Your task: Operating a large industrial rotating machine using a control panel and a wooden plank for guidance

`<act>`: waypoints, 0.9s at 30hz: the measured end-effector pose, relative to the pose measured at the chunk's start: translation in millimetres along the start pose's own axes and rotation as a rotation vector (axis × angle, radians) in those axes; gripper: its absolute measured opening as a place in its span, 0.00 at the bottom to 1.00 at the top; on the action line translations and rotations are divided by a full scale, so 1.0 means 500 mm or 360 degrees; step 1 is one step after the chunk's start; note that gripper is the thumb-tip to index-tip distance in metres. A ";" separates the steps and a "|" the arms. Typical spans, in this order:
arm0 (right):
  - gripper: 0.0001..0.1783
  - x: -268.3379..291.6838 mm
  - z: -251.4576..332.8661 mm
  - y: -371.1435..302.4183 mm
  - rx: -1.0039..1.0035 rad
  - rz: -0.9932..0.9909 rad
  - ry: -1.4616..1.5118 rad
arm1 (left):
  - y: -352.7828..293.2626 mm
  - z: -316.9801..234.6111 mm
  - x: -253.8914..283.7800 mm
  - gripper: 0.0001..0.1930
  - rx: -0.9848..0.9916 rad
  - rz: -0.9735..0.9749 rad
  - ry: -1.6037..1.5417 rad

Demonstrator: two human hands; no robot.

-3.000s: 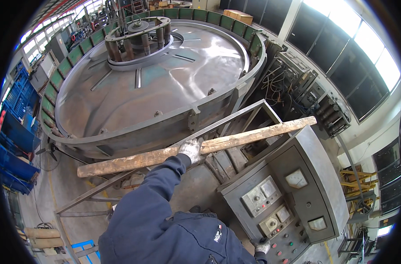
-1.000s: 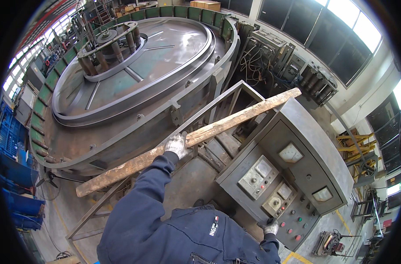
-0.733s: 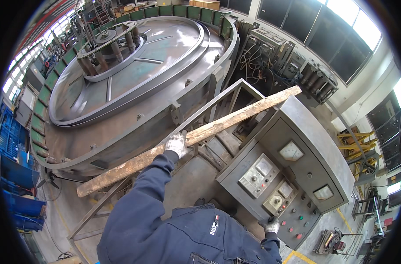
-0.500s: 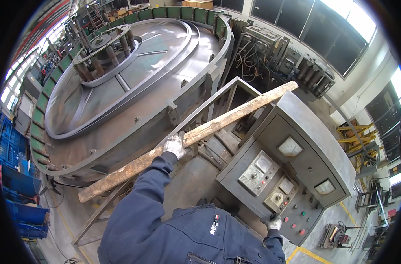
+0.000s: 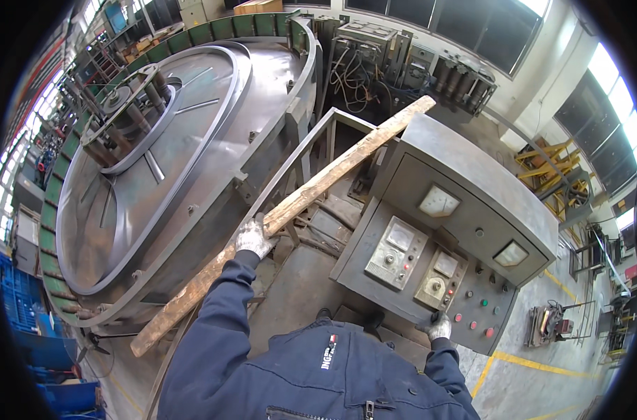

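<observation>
A long, rough wooden plank (image 5: 346, 162) runs slantwise from the lower left up to the top corner of a grey control console (image 5: 486, 175). My left hand (image 5: 254, 238), in a whitish work glove, is closed over the plank near its middle, beside a metal rail (image 5: 283, 171); part of its grip is hidden. Gloved as well, my right hand (image 5: 439, 326) holds the console's near lower edge, its fingers bent there, close to the red push buttons (image 5: 458, 318). Dials, knobs and two gauges fill the console's sloping face.
Left of the rail stands a huge round metal machine (image 5: 262, 91) with a green ribbed rim and a central post assembly. Cabling hangs from equipment (image 5: 353, 77) behind. Yellow steel frames (image 5: 556, 168) and a small wheeled machine (image 5: 548, 323) are at the right; blue racks (image 5: 17, 301) at the left.
My view has shifted, so the console and plank appear further left and the round machine looks more tilted. Both hands keep their places on the plank and the console edge.
</observation>
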State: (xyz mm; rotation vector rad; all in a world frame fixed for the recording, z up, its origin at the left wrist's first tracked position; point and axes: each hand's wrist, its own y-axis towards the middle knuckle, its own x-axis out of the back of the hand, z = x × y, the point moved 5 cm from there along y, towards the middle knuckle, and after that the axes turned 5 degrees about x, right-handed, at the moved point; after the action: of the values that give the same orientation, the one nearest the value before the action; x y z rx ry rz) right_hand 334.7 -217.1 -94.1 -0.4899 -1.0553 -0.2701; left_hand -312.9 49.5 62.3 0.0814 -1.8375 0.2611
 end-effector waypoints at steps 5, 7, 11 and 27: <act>0.42 -0.016 -0.012 0.006 -0.0130 0.0053 0.0235 | 0.006 0.012 -0.011 0.46 0.0023 -0.0014 0.0026; 0.42 -0.005 0.000 -0.001 -0.0082 0.0039 0.0124 | 0.005 0.010 -0.010 0.46 0.0038 0.0011 0.0031; 0.42 0.013 0.022 -0.008 0.0003 0.0019 0.0030 | 0.006 0.010 -0.008 0.47 0.0022 0.0016 0.0044; 0.43 -0.039 -0.048 0.009 -0.0434 0.0035 0.1033 | 0.003 0.006 -0.010 0.48 -0.0110 -0.0059 0.0062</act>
State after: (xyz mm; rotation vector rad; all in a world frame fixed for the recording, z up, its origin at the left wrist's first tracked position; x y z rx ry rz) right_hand 345.7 -225.6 -122.1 -0.6030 -0.3806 -0.5169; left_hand -314.7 49.9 56.8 0.0620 -1.8025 0.1720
